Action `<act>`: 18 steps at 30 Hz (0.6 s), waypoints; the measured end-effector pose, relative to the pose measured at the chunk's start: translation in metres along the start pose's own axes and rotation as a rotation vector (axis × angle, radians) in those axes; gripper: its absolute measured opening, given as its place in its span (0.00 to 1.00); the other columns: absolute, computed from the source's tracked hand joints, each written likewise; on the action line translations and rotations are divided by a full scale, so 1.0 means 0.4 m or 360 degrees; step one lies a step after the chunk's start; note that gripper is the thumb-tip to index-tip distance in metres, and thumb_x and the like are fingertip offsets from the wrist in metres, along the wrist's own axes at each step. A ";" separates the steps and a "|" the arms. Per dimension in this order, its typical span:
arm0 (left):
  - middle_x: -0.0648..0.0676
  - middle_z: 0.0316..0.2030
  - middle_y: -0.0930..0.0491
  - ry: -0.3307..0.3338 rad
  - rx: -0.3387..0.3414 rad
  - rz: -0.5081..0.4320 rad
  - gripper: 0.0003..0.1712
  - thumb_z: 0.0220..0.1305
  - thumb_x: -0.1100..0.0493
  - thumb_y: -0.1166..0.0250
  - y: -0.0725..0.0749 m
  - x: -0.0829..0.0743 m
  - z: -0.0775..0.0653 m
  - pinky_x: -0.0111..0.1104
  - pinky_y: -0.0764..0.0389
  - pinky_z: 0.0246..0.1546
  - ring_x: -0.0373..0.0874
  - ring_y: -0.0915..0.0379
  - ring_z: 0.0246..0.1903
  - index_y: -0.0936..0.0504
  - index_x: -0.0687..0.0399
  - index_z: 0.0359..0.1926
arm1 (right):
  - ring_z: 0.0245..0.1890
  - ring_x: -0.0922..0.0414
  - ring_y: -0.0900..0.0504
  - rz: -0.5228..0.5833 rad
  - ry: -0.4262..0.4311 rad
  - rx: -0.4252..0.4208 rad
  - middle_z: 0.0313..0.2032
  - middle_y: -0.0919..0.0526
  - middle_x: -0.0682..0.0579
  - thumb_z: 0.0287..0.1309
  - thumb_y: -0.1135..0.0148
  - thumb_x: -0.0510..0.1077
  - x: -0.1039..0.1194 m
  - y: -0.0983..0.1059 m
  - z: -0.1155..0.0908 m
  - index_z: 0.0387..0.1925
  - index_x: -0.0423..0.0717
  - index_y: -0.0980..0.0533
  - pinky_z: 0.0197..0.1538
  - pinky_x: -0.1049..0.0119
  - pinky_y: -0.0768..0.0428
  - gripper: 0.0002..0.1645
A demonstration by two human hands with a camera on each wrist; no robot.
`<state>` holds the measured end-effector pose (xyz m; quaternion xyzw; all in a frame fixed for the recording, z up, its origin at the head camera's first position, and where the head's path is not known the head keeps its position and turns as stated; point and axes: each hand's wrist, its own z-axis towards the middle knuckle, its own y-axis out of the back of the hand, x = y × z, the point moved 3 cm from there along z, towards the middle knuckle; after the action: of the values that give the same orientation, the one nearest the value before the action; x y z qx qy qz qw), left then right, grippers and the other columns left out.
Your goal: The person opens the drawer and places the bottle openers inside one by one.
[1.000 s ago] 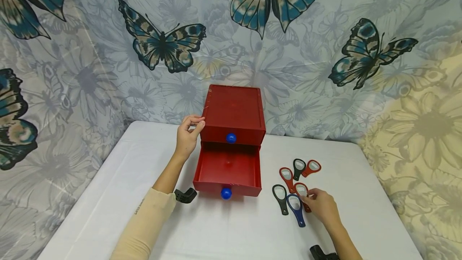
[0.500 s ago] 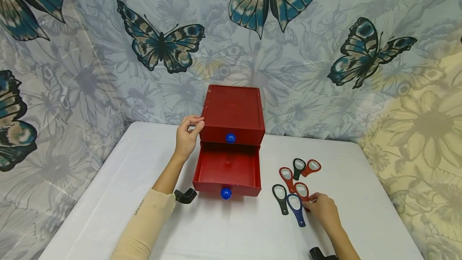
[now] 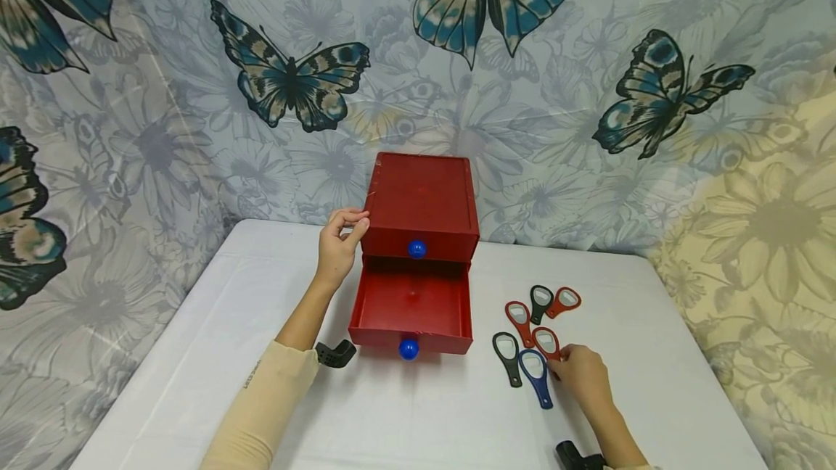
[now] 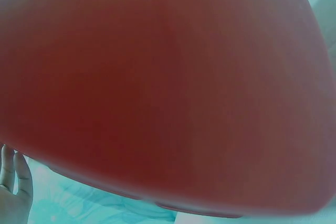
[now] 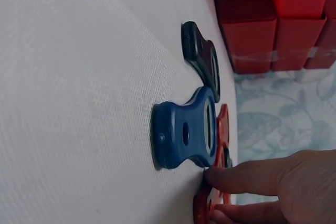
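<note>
The left hand (image 3: 338, 246) pinches the top left corner of the red two-drawer box (image 3: 421, 205) (lower drawer (image 3: 411, 307) pulled out, bare inside). The right hand (image 3: 583, 376) pinches a red plastic bottle opener (image 3: 547, 345), just right of the blue opener (image 3: 535, 376).

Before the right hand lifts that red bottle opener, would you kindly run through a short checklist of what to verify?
1. Lower drawer pulled open: ok.
2. Drawer floor free to take an opener: ok, nothing lies in it.
3. Left hand steadying the red box at its corner: ok.
4. Right hand fingers curled on the red opener: ok, though firmness of grip cannot tell.
5. Blue opener apart from the red one: not ok, they lie touching.
6. Upper drawer's blue knob clear of the path: cannot tell.
</note>
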<state>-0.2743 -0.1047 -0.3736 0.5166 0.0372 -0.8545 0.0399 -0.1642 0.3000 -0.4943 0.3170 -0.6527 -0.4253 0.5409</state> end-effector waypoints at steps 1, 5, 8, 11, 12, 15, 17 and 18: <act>0.72 0.50 0.27 0.0000 0.0000 -0.0002 0.12 0.65 0.70 0.40 0.000 0.000 0.000 0.17 0.24 0.37 0.28 0.29 0.37 0.22 0.80 0.45 | 0.20 0.54 0.28 0.0000 0.0006 -0.0001 0.16 0.23 0.49 0.49 0.31 0.40 0.001 0.001 0.000 0.25 0.27 0.21 0.22 0.66 0.33 0.15; 0.72 0.50 0.27 -0.0005 0.0004 -0.0011 0.12 0.65 0.70 0.40 0.000 0.002 0.000 0.17 0.24 0.37 0.28 0.29 0.37 0.23 0.80 0.45 | 0.21 0.53 0.26 -0.0007 0.0013 0.0007 0.18 0.21 0.46 0.48 0.32 0.40 0.001 0.008 0.004 0.26 0.27 0.21 0.22 0.65 0.31 0.15; 0.71 0.50 0.27 -0.0005 0.0007 -0.0024 0.12 0.65 0.70 0.40 -0.001 0.003 0.000 0.17 0.24 0.37 0.28 0.29 0.38 0.23 0.80 0.45 | 0.23 0.51 0.25 0.0009 -0.0005 0.0027 0.21 0.19 0.43 0.47 0.32 0.41 -0.002 0.010 0.008 0.28 0.26 0.22 0.24 0.64 0.29 0.16; 0.71 0.50 0.27 -0.0001 0.0010 -0.0030 0.12 0.65 0.71 0.40 -0.002 0.003 0.001 0.17 0.25 0.36 0.28 0.30 0.38 0.23 0.80 0.45 | 0.24 0.51 0.23 0.0054 -0.0029 0.0037 0.24 0.18 0.39 0.46 0.31 0.41 -0.010 0.008 0.010 0.31 0.25 0.22 0.24 0.65 0.28 0.19; 0.71 0.50 0.27 0.0002 0.0009 -0.0031 0.12 0.65 0.70 0.40 -0.002 0.003 0.001 0.17 0.25 0.36 0.28 0.30 0.38 0.23 0.80 0.45 | 0.25 0.51 0.23 0.0077 -0.0039 0.0038 0.24 0.17 0.39 0.46 0.31 0.42 -0.014 0.007 0.011 0.31 0.25 0.22 0.25 0.65 0.28 0.19; 0.71 0.50 0.27 0.0004 0.0005 -0.0020 0.12 0.65 0.70 0.40 -0.002 0.003 0.001 0.17 0.24 0.36 0.28 0.30 0.38 0.23 0.80 0.45 | 0.26 0.51 0.22 0.0147 -0.0069 0.0041 0.26 0.17 0.38 0.46 0.31 0.43 -0.027 0.003 0.013 0.32 0.25 0.21 0.26 0.65 0.27 0.20; 0.71 0.50 0.27 0.0006 0.0002 -0.0015 0.12 0.66 0.70 0.40 -0.001 0.004 0.001 0.17 0.24 0.37 0.28 0.29 0.37 0.23 0.80 0.45 | 0.27 0.51 0.22 0.0209 -0.0098 0.0051 0.26 0.16 0.39 0.47 0.31 0.43 -0.033 0.002 0.015 0.32 0.26 0.20 0.27 0.66 0.27 0.20; 0.71 0.50 0.27 0.0007 0.0001 -0.0015 0.12 0.66 0.70 0.40 0.000 0.004 0.001 0.17 0.24 0.37 0.28 0.29 0.37 0.23 0.80 0.45 | 0.27 0.52 0.21 0.0238 -0.0112 0.0059 0.26 0.16 0.40 0.47 0.31 0.44 -0.036 0.002 0.016 0.33 0.26 0.20 0.27 0.66 0.27 0.20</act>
<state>-0.2754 -0.1047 -0.3748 0.5183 0.0394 -0.8535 0.0356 -0.1672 0.3141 -0.5002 0.2622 -0.7009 -0.3824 0.5421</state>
